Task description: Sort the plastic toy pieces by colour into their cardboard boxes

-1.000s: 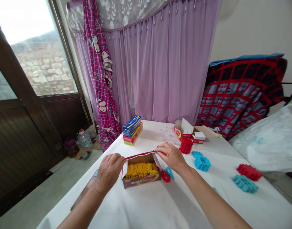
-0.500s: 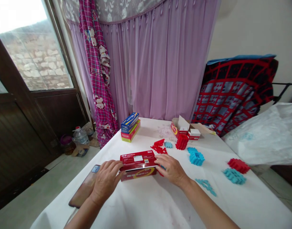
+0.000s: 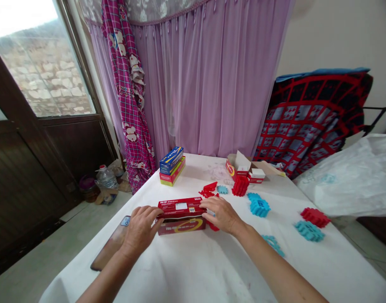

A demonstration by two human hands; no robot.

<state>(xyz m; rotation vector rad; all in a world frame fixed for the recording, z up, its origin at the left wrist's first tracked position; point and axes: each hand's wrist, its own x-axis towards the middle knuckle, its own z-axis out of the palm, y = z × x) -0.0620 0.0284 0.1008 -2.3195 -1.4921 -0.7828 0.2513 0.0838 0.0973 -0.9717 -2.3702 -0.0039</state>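
Note:
A red cardboard box [image 3: 181, 215] lies on the white table [image 3: 212, 269] in front of me, its lid folded down over it. My left hand [image 3: 141, 229] grips the box's left end with curled fingers. My right hand [image 3: 220, 214] presses on the lid's right end, fingers bent over it. A small red plastic piece [image 3: 213, 227] pokes out under my right hand. Just behind the box lie loose red pieces [image 3: 208, 190] and a small blue gear piece [image 3: 222, 190].
A phone [image 3: 110, 248] lies at the table's left edge by my left wrist. Stacked blue and red-yellow boxes [image 3: 172, 165] stand at the back left, an opened red box [image 3: 241, 169] at the back. Red [image 3: 315, 217] and blue [image 3: 309, 231] block clusters lie to the right.
The box was open a second ago, showing yellow pieces; both hands have folded its lid down. The view has shifted slightly.

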